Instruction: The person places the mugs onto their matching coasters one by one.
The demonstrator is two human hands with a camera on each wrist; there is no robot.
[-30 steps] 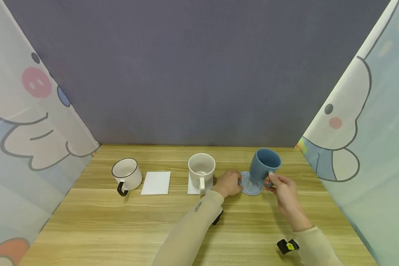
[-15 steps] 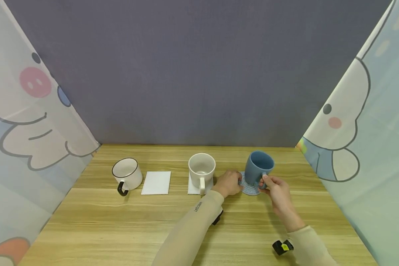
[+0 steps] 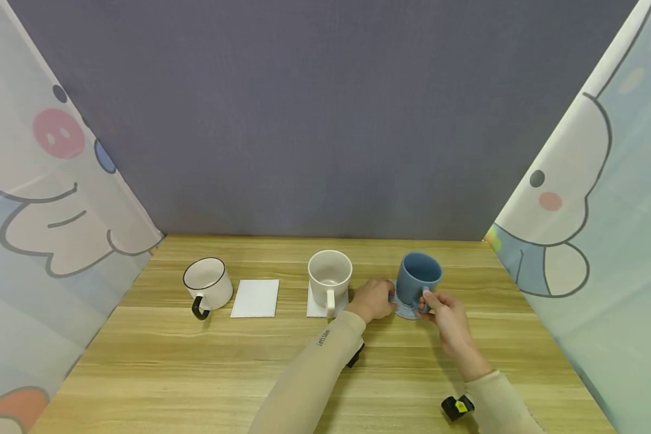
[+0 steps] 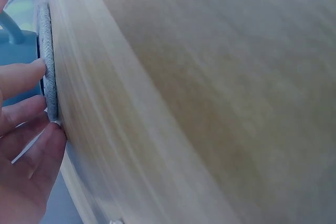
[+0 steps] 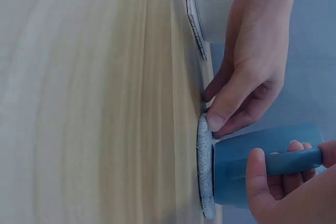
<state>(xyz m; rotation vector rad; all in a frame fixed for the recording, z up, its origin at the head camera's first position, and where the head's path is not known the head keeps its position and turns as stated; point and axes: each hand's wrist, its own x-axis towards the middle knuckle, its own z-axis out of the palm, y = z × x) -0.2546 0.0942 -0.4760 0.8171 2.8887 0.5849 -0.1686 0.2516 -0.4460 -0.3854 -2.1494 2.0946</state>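
A blue mug [image 3: 415,280] is over the round blue woven coaster [image 3: 405,310], its base touching the coaster or just above it. My right hand [image 3: 449,319] grips the mug's handle, with thumb and fingers round it in the right wrist view. My left hand [image 3: 373,298] holds the coaster's left edge; in the left wrist view its fingertips [image 4: 37,67] lie against the coaster [image 4: 49,66]. Beside the left hand, a cream mug [image 3: 330,274] stands on a white square coaster [image 3: 313,308], handle toward me.
Further left lies a second white square coaster [image 3: 255,298]. A white mug with a black rim and handle [image 3: 211,286] stands at the far left of the wooden table [image 3: 195,367]. A grey panel [image 3: 325,120] closes off the back, and printed curtains [image 3: 624,241] hang at both sides.
My right hand has brought the blue mug left and down onto or close above the coaster's middle. The left hand has stayed at the coaster's edge.
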